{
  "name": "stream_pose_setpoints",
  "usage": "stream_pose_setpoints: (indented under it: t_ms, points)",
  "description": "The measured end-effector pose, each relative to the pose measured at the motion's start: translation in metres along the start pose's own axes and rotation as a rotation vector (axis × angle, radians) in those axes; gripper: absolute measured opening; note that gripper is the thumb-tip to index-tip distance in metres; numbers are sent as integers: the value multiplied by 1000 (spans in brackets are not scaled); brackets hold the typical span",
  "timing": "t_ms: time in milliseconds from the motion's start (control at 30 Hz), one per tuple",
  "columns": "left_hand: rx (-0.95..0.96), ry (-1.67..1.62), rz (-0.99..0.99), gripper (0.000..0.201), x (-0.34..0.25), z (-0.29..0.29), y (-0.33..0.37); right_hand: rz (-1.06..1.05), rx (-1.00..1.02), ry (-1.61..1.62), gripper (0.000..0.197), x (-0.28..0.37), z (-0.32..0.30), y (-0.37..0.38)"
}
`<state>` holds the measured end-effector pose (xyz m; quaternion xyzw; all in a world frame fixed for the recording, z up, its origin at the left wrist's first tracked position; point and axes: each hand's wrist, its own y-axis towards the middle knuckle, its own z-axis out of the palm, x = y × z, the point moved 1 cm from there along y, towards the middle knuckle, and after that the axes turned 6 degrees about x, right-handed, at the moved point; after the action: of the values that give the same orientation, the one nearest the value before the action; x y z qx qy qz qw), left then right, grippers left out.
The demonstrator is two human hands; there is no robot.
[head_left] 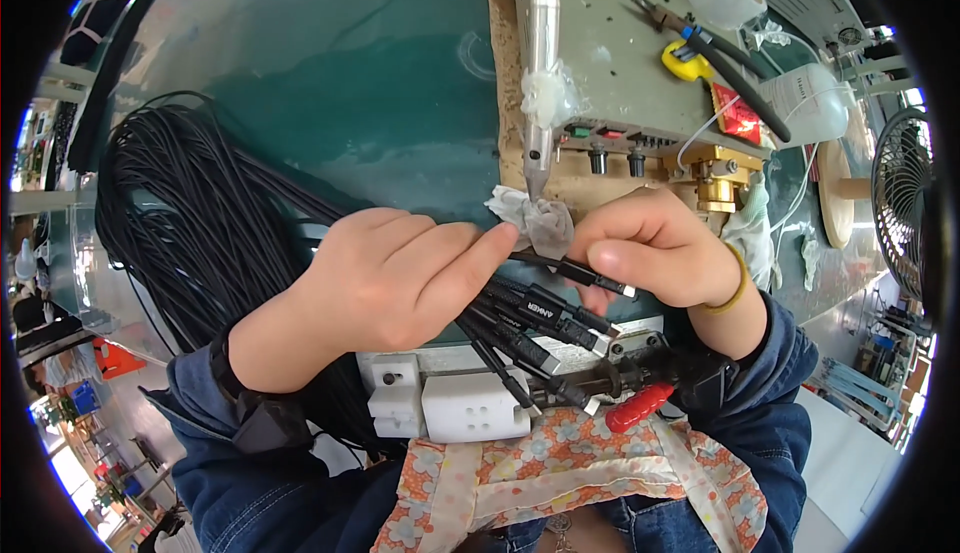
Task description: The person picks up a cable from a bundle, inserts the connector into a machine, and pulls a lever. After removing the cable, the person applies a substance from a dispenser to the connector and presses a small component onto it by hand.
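Note:
My left hand (385, 278) is closed on a black cable, its fingertips near the cable's plug end. My right hand (660, 248) pinches that cable's black plug (600, 278) between thumb and fingers, with the metal tip pointing right. Below both hands, a bunch of black cable ends (535, 318) with metal-tipped plugs fans out to the lower right. I cannot tell whether the left hand also grips this bunch. A thick coil of black cables (190, 193) lies left of my left hand. Just above the held plug, crumpled white tissue (535, 221) sits beneath a silver nozzle tool (540, 73).
A grey-green control box (620, 63) with knobs stands at the back right. On it lie pliers (715, 58), a yellow tape roll (685, 61) and a red packet (738, 113). A clear bottle (808, 101) is beside it. A white block fixture (475, 405) edges the table near me.

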<state>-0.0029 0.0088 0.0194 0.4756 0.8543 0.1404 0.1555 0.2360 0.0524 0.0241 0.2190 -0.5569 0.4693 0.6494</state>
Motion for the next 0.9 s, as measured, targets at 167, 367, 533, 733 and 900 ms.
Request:
stream_pose_setpoints:
  t_ms: [167,367,533,733,900]
  points:
    - [99,-14,30,32,2,-1,-4,165,191,-134,18,3,-13,-6]
    - [79,-70,7,31,1,10,-5,314,130,-234,22,0,-8,2]
    - [92,-63,-85,33,-3,18,0,341,41,-138,22,-15,-6,17]
    - [17,-51,-129,38,0,22,3,255,-136,32,25,-18,-9,19]
    - [-90,48,-88,30,4,30,1,204,-126,116,27,-21,-10,22]
